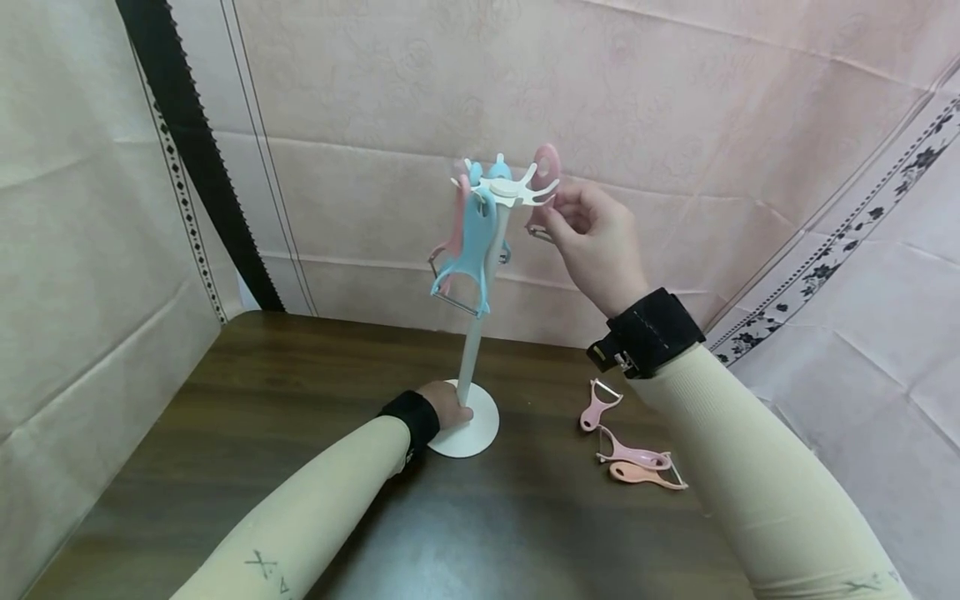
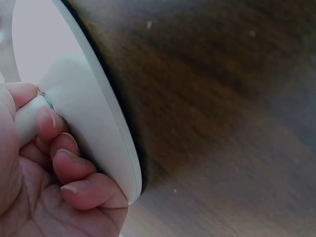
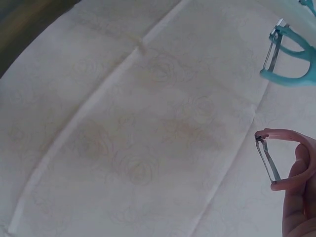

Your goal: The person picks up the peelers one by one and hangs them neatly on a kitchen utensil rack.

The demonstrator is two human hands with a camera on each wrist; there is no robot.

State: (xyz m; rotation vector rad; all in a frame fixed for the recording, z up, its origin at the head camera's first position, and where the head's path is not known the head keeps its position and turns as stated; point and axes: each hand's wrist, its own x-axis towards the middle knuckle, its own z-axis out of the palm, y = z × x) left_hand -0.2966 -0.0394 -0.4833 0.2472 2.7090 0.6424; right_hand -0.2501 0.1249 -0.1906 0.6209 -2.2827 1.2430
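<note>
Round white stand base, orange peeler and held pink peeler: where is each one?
Round white stand base (image 1: 478, 428): head view, bare top surface.
Orange peeler (image 1: 639, 475): head view, handle.
Held pink peeler (image 3: 289, 135): right wrist view, curved frame.

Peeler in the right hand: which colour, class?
The peeler is pink, clearest in the head view.

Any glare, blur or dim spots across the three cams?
Head: pale sheen on the near tabletop; left wrist: white stand base washed out toward its upper end, tabletop beyond it soft; right wrist: dim, cloth greyish, held pink peeler dull.
</note>
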